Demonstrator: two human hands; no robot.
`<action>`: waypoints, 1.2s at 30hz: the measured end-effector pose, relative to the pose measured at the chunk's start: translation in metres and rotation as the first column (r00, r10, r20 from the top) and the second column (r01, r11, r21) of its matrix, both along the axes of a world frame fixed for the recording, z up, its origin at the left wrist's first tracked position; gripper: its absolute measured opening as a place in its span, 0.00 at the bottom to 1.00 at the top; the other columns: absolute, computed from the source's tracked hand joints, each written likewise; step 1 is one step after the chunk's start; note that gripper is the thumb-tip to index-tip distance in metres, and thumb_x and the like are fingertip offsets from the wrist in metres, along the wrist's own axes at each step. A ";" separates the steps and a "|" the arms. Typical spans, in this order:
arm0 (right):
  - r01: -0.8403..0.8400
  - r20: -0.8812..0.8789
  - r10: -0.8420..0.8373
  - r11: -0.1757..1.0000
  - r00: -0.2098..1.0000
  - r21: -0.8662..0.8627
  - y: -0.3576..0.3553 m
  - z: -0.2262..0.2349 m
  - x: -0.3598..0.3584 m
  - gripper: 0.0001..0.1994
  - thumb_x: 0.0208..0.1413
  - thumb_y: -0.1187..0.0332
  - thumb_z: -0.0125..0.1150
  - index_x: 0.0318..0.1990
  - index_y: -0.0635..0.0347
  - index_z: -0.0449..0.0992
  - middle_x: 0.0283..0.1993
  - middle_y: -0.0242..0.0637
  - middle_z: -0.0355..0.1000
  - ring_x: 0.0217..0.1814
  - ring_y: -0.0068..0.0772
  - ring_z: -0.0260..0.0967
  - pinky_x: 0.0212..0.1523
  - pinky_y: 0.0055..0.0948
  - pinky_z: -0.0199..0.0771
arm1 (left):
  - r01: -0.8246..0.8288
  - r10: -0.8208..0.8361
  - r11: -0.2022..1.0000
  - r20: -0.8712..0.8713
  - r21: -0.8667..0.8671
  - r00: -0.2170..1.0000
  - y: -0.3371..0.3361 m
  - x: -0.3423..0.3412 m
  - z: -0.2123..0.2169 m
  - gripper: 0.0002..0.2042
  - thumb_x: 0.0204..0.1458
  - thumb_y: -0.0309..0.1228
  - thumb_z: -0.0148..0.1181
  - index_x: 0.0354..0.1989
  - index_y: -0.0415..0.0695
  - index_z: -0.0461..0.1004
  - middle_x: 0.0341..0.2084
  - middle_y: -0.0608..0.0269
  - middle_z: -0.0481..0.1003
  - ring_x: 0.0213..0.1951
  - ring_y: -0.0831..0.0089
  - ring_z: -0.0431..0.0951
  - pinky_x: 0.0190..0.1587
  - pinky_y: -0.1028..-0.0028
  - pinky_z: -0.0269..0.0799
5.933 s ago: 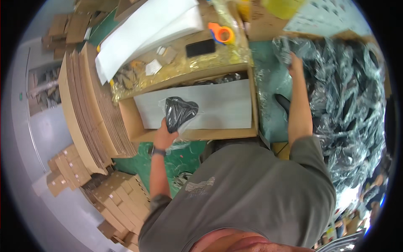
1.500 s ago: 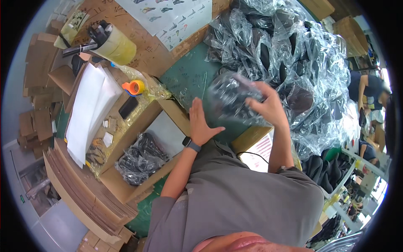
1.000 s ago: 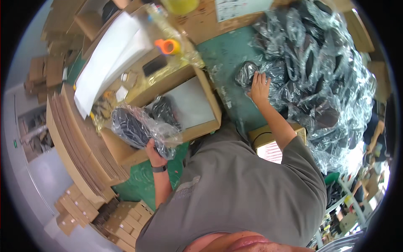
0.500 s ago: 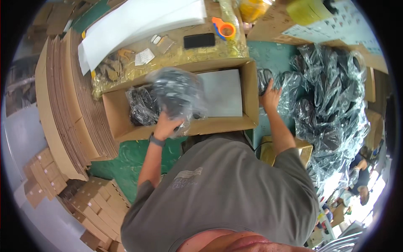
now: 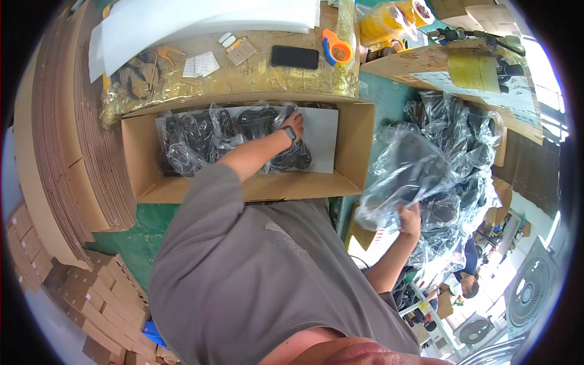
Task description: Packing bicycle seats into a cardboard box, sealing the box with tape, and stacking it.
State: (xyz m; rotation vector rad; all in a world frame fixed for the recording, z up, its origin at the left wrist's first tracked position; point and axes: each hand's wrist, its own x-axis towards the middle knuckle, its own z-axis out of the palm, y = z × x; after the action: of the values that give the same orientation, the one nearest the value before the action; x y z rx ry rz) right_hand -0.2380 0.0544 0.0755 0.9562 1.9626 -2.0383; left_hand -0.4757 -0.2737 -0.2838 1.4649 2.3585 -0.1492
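Observation:
A long open cardboard box (image 5: 356, 131) stands in front of me. Inside it, several dark items in clear plastic bags (image 5: 198, 134) lie side by side over a pale grey sheet (image 5: 325, 137). My left hand (image 5: 294, 126), with a watch on its wrist, reaches into the box, its fingers closed round the edge of a bagged dark item (image 5: 291, 155) at the right of the row. To the right, outside the box, my right hand (image 5: 409, 220) grips the near end of another clear bag with a dark item (image 5: 407, 167), held up and slightly smeared. What the dark items are cannot be made out.
A heap of bagged dark items (image 5: 465, 137) lies on the right. Flat cardboard sheets (image 5: 97, 140) stand stacked at the left. Behind the box, the workbench (image 5: 255, 79) bears a phone (image 5: 294, 57), an orange-and-blue tape dispenser (image 5: 336, 48) and white sheets (image 5: 201, 21).
My left hand has moved right inside the box, setting down the bagged item it carried. My right hand has come nearer me and lifted a bagged item. The view has shifted.

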 end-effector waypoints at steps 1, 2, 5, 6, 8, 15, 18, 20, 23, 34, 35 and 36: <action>-0.107 0.015 0.108 0.994 0.994 -0.038 -0.024 0.003 -0.022 0.39 0.39 0.69 0.71 0.66 0.67 0.70 0.58 0.36 0.74 0.59 0.33 0.72 0.61 0.32 0.71 | -0.138 0.141 0.962 0.005 0.236 0.990 -0.016 0.018 -0.004 0.23 0.62 0.41 0.58 0.65 0.49 0.76 0.69 0.51 0.70 0.73 0.51 0.61 0.77 0.39 0.40; -0.210 0.084 0.219 0.972 0.972 -0.100 -0.043 -0.005 -0.047 0.39 0.39 0.72 0.68 0.66 0.67 0.70 0.58 0.35 0.75 0.58 0.32 0.72 0.60 0.31 0.71 | -0.359 0.370 0.885 0.022 0.298 0.929 -0.020 0.032 0.024 0.29 0.59 0.42 0.62 0.68 0.44 0.71 0.71 0.45 0.65 0.75 0.49 0.58 0.77 0.39 0.41; -0.315 0.081 0.330 0.936 0.941 -0.154 -0.087 -0.098 -0.101 0.31 0.46 0.76 0.59 0.63 0.64 0.74 0.53 0.33 0.77 0.52 0.31 0.74 0.56 0.33 0.74 | -0.941 0.900 0.323 0.275 0.106 0.340 -0.043 0.081 0.105 0.53 0.46 0.49 0.73 0.77 0.37 0.53 0.78 0.35 0.46 0.80 0.43 0.41 0.77 0.38 0.40; -0.272 0.215 0.289 0.957 0.933 -0.106 -0.099 -0.143 -0.115 0.28 0.47 0.76 0.58 0.61 0.63 0.75 0.50 0.35 0.78 0.47 0.32 0.76 0.50 0.35 0.76 | -0.987 0.945 0.092 0.300 0.134 0.129 -0.048 0.106 0.065 0.65 0.36 0.54 0.80 0.79 0.36 0.45 0.80 0.35 0.40 0.81 0.42 0.31 0.76 0.35 0.37; -0.280 0.322 0.237 0.955 0.917 0.097 -0.103 -0.230 -0.138 0.22 0.48 0.75 0.58 0.54 0.65 0.79 0.43 0.42 0.81 0.41 0.36 0.78 0.44 0.39 0.79 | -0.993 0.955 0.086 0.278 0.077 0.104 -0.046 0.106 0.071 0.69 0.35 0.56 0.80 0.81 0.38 0.39 0.80 0.35 0.38 0.82 0.41 0.31 0.77 0.36 0.36; -0.882 0.587 0.659 0.352 0.471 0.313 -0.147 -0.368 -0.122 0.19 0.51 0.61 0.68 0.50 0.61 0.84 0.56 0.55 0.80 0.59 0.54 0.79 0.59 0.48 0.78 | -0.825 0.772 0.525 0.291 0.211 0.565 -0.100 0.047 0.051 0.60 0.41 0.49 0.77 0.81 0.42 0.46 0.80 0.43 0.45 0.82 0.48 0.39 0.79 0.44 0.40; -0.605 0.009 0.654 0.694 0.756 0.391 -0.147 -0.168 -0.152 0.13 0.58 0.65 0.63 0.44 0.63 0.85 0.54 0.56 0.80 0.53 0.57 0.80 0.54 0.48 0.80 | -0.857 0.823 0.482 0.241 0.182 0.514 -0.123 0.091 0.053 0.57 0.42 0.45 0.75 0.80 0.42 0.48 0.80 0.41 0.44 0.81 0.45 0.39 0.79 0.42 0.38; 0.107 -0.271 0.134 0.688 0.953 0.718 -0.062 -0.151 -0.138 0.12 0.57 0.70 0.65 0.48 0.63 0.83 0.41 0.50 0.79 0.42 0.54 0.78 0.47 0.49 0.78 | -0.862 0.854 0.467 0.153 0.197 0.498 -0.083 0.088 0.091 0.52 0.44 0.41 0.72 0.79 0.41 0.51 0.79 0.40 0.47 0.81 0.44 0.42 0.78 0.41 0.39; 0.069 -0.066 -0.124 0.021 0.990 0.997 0.090 -0.208 -0.123 0.50 0.47 0.55 0.79 0.74 0.64 0.57 0.62 0.59 0.67 0.60 0.62 0.69 0.58 0.53 0.73 | -0.716 0.769 0.523 0.107 0.462 0.631 -0.025 0.082 0.127 0.46 0.50 0.44 0.70 0.77 0.43 0.56 0.78 0.39 0.51 0.79 0.43 0.48 0.77 0.40 0.41; 0.202 0.139 -0.161 0.911 0.977 -0.360 0.189 -0.227 -0.086 0.23 0.61 0.65 0.66 0.59 0.70 0.73 0.55 0.49 0.78 0.52 0.45 0.79 0.51 0.42 0.83 | -0.380 0.372 0.906 0.078 0.185 0.925 0.047 0.079 0.047 0.46 0.55 0.56 0.66 0.81 0.61 0.51 0.82 0.48 0.42 0.81 0.50 0.40 0.78 0.41 0.36; 0.192 0.210 -0.100 0.855 0.973 -0.482 0.192 -0.205 -0.075 0.22 0.64 0.61 0.62 0.59 0.67 0.75 0.55 0.46 0.78 0.51 0.43 0.79 0.51 0.41 0.83 | -0.445 0.443 0.876 0.054 0.186 0.895 0.057 0.078 0.045 0.46 0.55 0.56 0.66 0.81 0.61 0.51 0.81 0.48 0.43 0.81 0.50 0.41 0.78 0.41 0.36; 0.195 0.135 -0.141 0.762 0.981 -0.618 0.148 -0.157 -0.076 0.25 0.64 0.58 0.62 0.62 0.66 0.74 0.54 0.41 0.79 0.50 0.40 0.80 0.50 0.40 0.82 | -0.484 0.484 0.860 0.037 0.161 0.874 0.062 0.076 0.047 0.47 0.54 0.56 0.67 0.81 0.61 0.51 0.81 0.48 0.44 0.81 0.51 0.43 0.78 0.41 0.38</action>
State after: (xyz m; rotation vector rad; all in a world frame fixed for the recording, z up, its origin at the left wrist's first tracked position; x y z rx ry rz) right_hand -0.3140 0.2020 -0.0816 1.0358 1.0258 -2.4516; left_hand -0.3995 -0.2120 -0.2371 0.8809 2.7122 0.1787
